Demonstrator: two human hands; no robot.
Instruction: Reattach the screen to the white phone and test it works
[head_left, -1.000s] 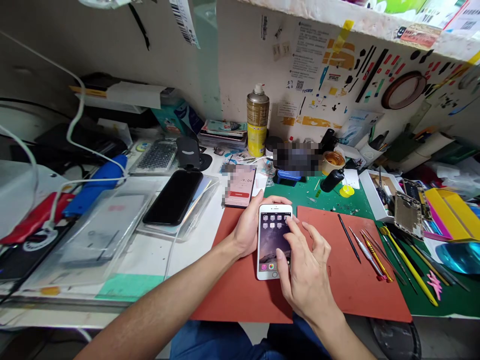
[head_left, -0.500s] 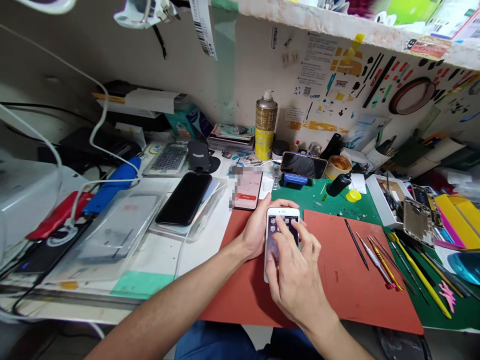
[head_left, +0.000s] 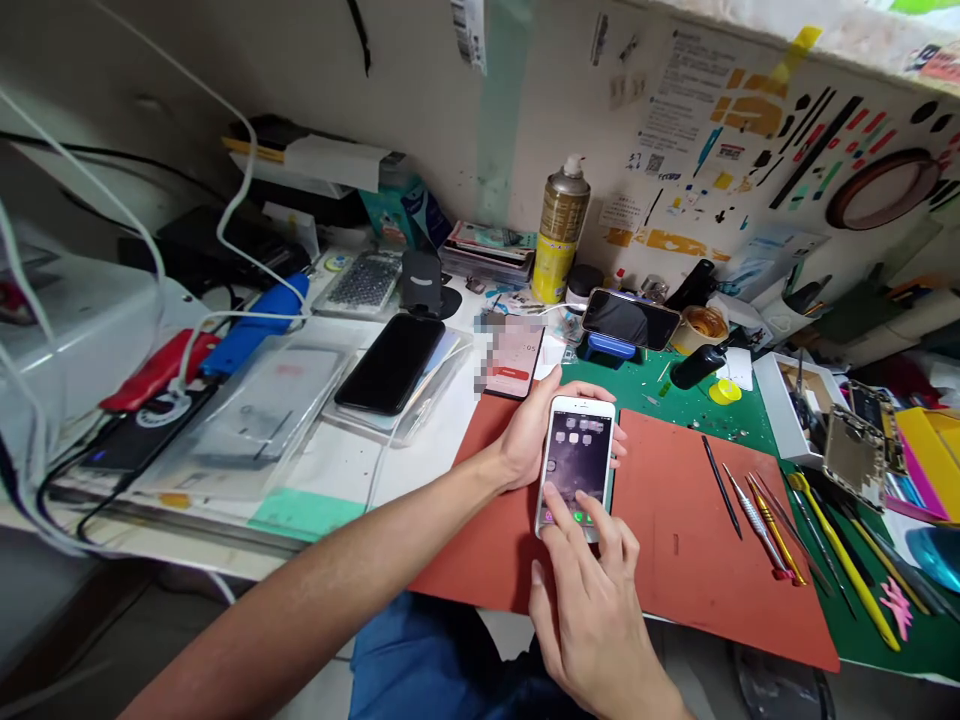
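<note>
A white smartphone [head_left: 577,460] with its screen lit and app icons showing is held up over the red-brown mat [head_left: 705,560]. My left hand [head_left: 529,430] is closed around it from behind, the fingertips showing past its right edge. My right hand [head_left: 592,590] lies over the lower part of the screen, fingers spread, with fingertips at the bottom row of icons. Just beyond my left hand is a second phone [head_left: 517,358] with a pinkish lit screen, partly blurred out. A black phone [head_left: 391,365] rests on clear plastic cases to the left.
Several screwdrivers and tweezers [head_left: 765,525] lie on the mat's right side, beside a yellow tool [head_left: 847,565]. Behind stand a spray can [head_left: 560,230] and a phone on a blue stand [head_left: 630,320]. White cables [head_left: 247,200] cross the left; a parts box [head_left: 795,400] sits right.
My right hand has slid down the phone's screen, from the upper icons to the bottom row, uncovering most of the display. My left hand keeps its hold. The camera view has shifted.
</note>
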